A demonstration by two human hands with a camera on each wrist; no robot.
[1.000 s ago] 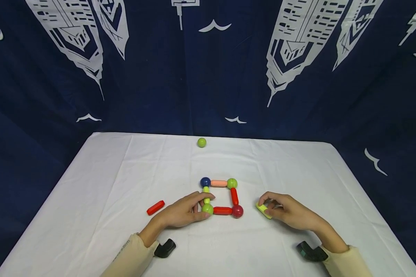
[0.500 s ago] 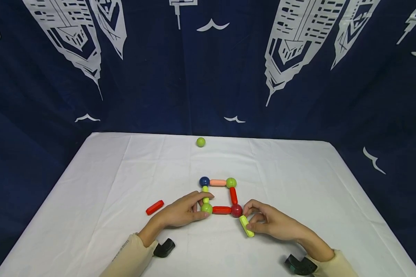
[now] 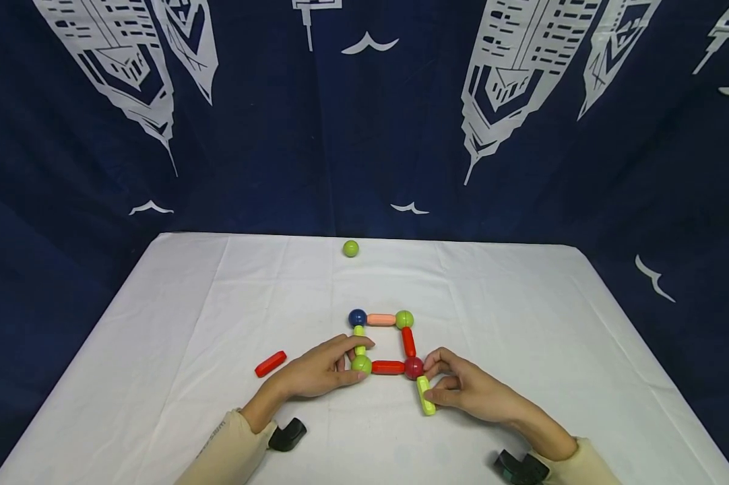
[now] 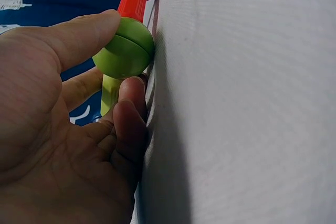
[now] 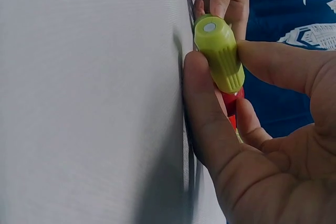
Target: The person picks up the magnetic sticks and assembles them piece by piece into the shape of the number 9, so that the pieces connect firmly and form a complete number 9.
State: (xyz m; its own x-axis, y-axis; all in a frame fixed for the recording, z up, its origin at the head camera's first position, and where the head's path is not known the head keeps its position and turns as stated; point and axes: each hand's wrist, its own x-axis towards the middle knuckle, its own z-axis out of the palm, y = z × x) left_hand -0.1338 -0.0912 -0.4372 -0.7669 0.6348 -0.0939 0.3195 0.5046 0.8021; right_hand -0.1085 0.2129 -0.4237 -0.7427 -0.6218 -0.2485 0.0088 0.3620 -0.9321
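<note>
A four-sided frame of magnetic sticks and balls lies mid-table. Its corners are a blue ball [image 3: 358, 317], a green ball [image 3: 404, 318], a red ball [image 3: 414, 367] and a near-left green ball [image 3: 361, 364]. A salmon stick [image 3: 381, 319], two red sticks [image 3: 388, 367] and a yellow-green stick [image 3: 359, 331] form the sides. My left hand [image 3: 322, 370] grips the near-left green ball, thumb on top in the left wrist view. Between thumb and fingers, my right hand [image 3: 476, 392] pinches another yellow-green stick [image 5: 220, 59], its far end at the red ball.
A loose red stick [image 3: 270, 364] lies left of the left hand. Near the far edge of the white-covered table [image 3: 498, 289] sits a loose green ball [image 3: 350, 248]. Behind hangs a dark blue printed cloth [image 3: 267, 148].
My right hand has brought the yellow-green stick leftward from the table's right to the red ball, turning it to point toward me. The left hand keeps its place on the frame.
</note>
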